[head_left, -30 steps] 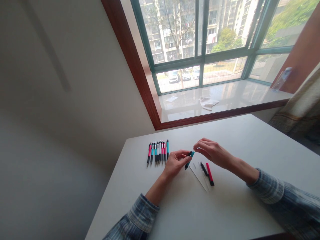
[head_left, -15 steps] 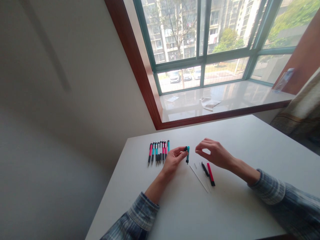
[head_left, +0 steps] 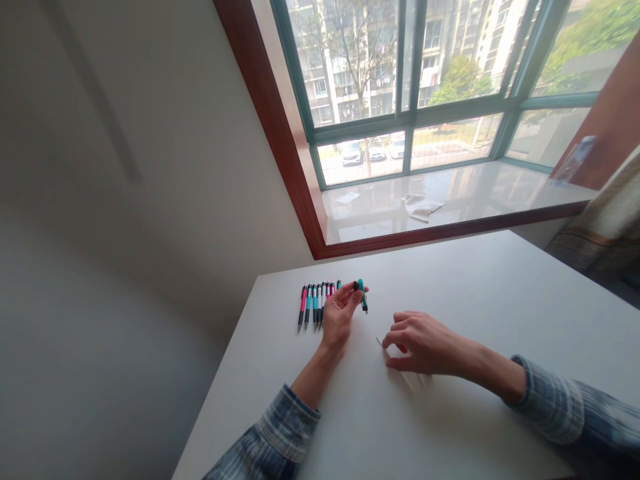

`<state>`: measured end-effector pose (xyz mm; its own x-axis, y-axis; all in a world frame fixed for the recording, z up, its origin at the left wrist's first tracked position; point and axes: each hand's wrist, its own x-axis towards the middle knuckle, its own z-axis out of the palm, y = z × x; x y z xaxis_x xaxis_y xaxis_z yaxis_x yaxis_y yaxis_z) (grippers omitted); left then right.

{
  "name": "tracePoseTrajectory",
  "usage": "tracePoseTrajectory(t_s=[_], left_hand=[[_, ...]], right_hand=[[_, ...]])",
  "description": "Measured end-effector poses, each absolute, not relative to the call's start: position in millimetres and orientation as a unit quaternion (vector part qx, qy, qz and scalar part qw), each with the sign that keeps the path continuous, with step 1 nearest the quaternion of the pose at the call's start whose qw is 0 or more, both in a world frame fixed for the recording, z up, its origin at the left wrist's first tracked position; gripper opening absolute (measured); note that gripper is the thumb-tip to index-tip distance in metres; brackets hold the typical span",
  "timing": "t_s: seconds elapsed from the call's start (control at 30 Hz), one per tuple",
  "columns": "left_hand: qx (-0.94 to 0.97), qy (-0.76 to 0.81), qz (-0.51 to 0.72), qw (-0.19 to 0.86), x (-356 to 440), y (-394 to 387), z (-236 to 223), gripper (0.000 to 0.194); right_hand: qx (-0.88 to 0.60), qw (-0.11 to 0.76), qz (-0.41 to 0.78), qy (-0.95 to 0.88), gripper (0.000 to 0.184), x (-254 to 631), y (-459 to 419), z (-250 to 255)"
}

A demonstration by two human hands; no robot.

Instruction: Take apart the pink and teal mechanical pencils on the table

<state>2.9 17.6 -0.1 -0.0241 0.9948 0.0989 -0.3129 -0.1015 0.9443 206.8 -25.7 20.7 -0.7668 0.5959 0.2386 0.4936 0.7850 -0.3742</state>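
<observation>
My left hand pinches a teal and black pen barrel between thumb and fingers, raised above the table. Beside the barrel, a small black piece shows at the fingertips. My right hand is low over the table, thumb and index finger apart on either side of a thin white pen refill. I cannot tell whether they touch it. The hand covers the refill's middle and the loose pen parts there. Left of my left hand lies a row of several finished pens in pink, teal and white, partly hidden by that hand.
The white table meets the wall and a red-brown window frame at the back. On the sill lie a crumpled cloth or paper and a flat paper. A clear bottle stands near the curtain.
My right hand has come down and toward me, from above the table to the refill, now covering the loose pen parts. My left hand has moved up and slightly left with the pen barrel.
</observation>
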Motion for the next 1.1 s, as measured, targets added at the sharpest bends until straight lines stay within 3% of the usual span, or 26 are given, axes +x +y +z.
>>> tracePoseTrajectory(t_s=[0.4,0.7,0.93,1.1], left_hand=[[0.440,0.397,0.607,0.529,6.5,18.1,5.1,0.032],[0.440,0.405,0.599,0.533,8.3,19.1,4.3,0.031],[0.462,0.411,0.584,0.526,3.6,12.2,5.6,0.030],[0.493,0.403,0.558,0.531,0.6,4.2,7.2,0.033]], right_hand=[[-0.256,0.177,0.227,-0.923,0.005,205.3,-25.2,9.6],[-0.234,0.153,0.153,-0.948,0.020,200.4,-29.0,15.2],[-0.275,0.284,0.317,-0.862,0.014,209.3,-20.9,19.7],[-0.331,0.423,0.400,-0.742,0.027,217.0,-3.4,17.4]])
